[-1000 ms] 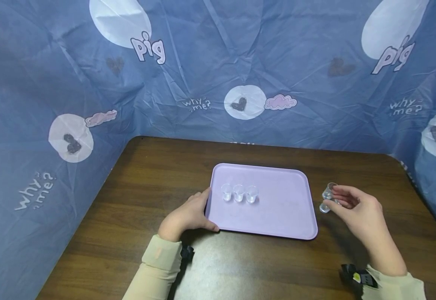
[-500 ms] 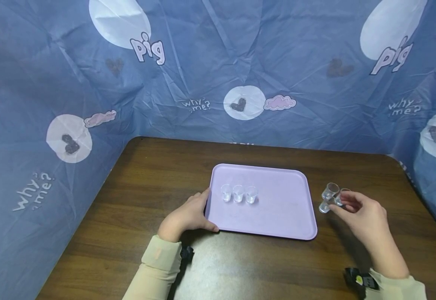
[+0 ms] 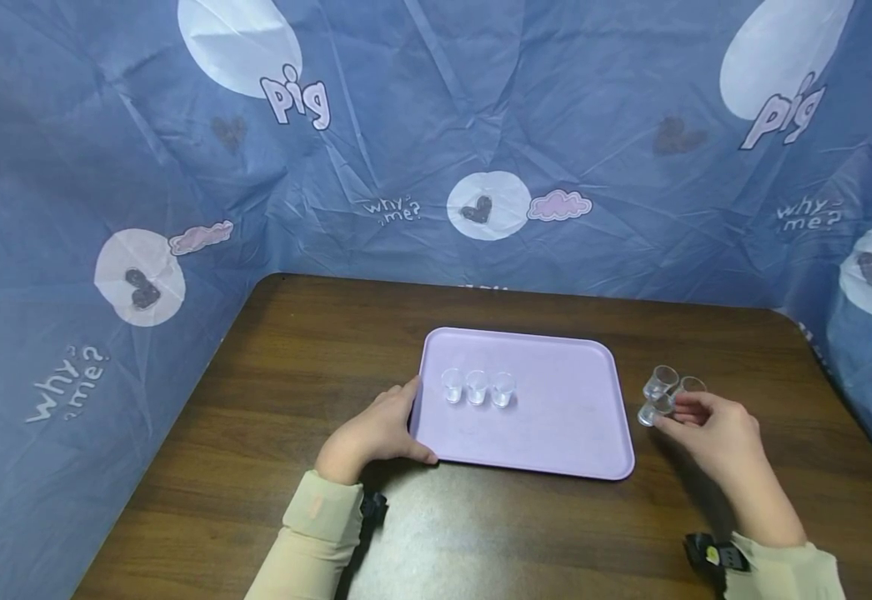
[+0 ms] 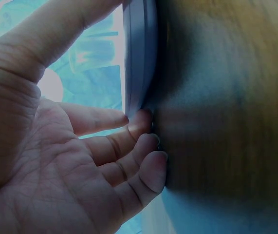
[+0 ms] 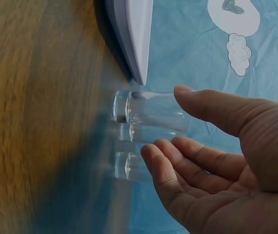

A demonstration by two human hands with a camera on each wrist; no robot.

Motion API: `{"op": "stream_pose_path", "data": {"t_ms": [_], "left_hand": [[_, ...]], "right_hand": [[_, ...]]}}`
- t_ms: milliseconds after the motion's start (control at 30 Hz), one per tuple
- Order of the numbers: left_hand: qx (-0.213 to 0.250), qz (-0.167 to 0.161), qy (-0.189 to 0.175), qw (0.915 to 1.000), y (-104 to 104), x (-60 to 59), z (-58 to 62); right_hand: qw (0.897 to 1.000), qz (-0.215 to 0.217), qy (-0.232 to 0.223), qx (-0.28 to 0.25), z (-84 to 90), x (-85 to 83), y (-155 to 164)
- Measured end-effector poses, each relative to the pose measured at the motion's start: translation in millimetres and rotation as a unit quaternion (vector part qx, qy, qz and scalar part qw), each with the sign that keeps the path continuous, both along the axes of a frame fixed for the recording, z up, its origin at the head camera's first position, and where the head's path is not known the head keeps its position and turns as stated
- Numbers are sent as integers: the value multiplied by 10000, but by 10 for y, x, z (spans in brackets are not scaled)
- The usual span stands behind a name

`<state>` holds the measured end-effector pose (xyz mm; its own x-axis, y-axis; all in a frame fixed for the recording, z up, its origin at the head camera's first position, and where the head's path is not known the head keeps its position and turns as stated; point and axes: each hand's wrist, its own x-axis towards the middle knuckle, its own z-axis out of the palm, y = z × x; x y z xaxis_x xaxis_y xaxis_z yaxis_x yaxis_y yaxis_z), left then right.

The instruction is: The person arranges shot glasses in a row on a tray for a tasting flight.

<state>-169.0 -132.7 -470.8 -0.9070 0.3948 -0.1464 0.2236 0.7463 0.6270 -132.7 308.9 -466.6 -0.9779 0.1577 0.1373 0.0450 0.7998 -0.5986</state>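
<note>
My left hand [image 3: 376,429] holds the near-left corner of a lilac tray [image 3: 559,421], thumb along the front edge and fingers at the left side. In the left wrist view its fingertips meet the tray's rim [image 4: 139,58]. Three clear shot glasses stand in a row on the tray, the middle one [image 3: 477,388] among them. To the right of the tray, my right hand [image 3: 717,433] has thumb and fingers around the front shot glass [image 5: 151,107] of a cluster of three. Behind it stand a second glass [image 3: 661,381] and a third [image 3: 693,385], partly hidden by the fingers.
Everything stands on a brown wooden table [image 3: 331,333] with rounded corners. A blue printed cloth [image 3: 376,125] hangs behind and along both sides of it. The tray's right edge lies just left of the glass cluster.
My right hand has shifted from the back glass, first to the right, then nearer to the front glass, baring the rims of the other two. The left hand and tray stay put.
</note>
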Motion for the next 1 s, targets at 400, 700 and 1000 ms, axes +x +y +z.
{"op": "stream_pose_path", "data": {"t_ms": [400,700,1000], "left_hand": [[-19,-3,-45,10000,3,7,20],[-41,-31,-36,10000,5,7,21],[-75,12,-58,10000,-1,-7,4]], "right_hand": [[9985,100,-543,13,-46,-91,-15],[9983,130,-559,56,-62,-109,-29],[9986,259,-454,53,-92,-117,-39]]}}
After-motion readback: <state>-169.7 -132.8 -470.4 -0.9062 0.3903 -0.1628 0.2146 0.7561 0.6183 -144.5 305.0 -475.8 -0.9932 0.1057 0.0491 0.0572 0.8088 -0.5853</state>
